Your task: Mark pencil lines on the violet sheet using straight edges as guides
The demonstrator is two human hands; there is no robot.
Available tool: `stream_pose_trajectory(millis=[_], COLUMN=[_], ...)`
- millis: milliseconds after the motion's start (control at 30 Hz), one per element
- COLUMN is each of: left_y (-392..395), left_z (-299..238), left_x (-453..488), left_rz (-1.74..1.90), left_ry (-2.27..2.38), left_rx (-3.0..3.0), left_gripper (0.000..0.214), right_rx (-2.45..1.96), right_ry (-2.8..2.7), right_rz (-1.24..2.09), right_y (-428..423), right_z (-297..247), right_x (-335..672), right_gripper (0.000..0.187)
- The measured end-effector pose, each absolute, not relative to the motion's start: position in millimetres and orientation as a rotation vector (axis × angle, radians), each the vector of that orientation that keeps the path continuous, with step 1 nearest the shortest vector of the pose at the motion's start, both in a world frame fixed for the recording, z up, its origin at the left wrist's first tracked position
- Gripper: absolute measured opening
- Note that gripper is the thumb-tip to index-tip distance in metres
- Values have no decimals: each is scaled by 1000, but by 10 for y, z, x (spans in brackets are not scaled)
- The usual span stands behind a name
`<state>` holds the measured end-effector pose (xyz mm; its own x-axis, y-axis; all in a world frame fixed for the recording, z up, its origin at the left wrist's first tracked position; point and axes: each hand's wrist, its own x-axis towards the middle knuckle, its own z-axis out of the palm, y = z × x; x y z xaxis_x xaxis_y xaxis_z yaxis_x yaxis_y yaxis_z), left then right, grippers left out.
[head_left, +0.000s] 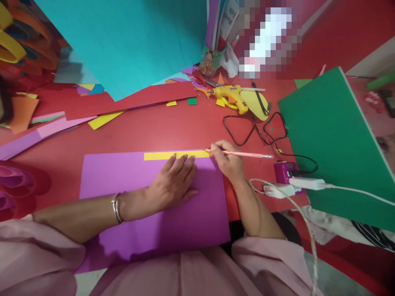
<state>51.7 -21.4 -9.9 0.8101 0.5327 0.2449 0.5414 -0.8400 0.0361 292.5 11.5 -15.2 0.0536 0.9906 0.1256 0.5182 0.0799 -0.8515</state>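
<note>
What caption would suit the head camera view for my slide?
Left hand rests on yellow strip and purple sheet; right hand holds pink pencil at the strip's edge.

Purple on the card sheet (pixel 203 218), lower centre of the frame; yellow on the paper strip (pixel 156 156) and pale pink on the pencil (pixel 251 154), mid-frame. Red across the desk (pixel 148 131). Turquoise on the broad sheet (pixel 138 41) at the top, green on the board (pixel 333 139) at the right. Yellow on the glue gun (pixel 232 95), upper right; silver on the bracelet (pixel 115 209), lower left; a printed cartoon figure on the cup (pixel 207 64), upper centre.
</note>
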Motion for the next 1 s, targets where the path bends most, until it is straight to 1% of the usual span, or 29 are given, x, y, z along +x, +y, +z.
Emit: stream_pose_trajectory(millis=[1000], left_y=[-210], left_z=[-98], left_x=[520], left_rz=[-385], left_ry=[-865], left_rx=[-2972], left_gripper=[63], right_rx=[-1554], right_ry=[-1619], right_rz=[741], right_y=[125], right_z=[-161], right_x=[2939], right_gripper=[30])
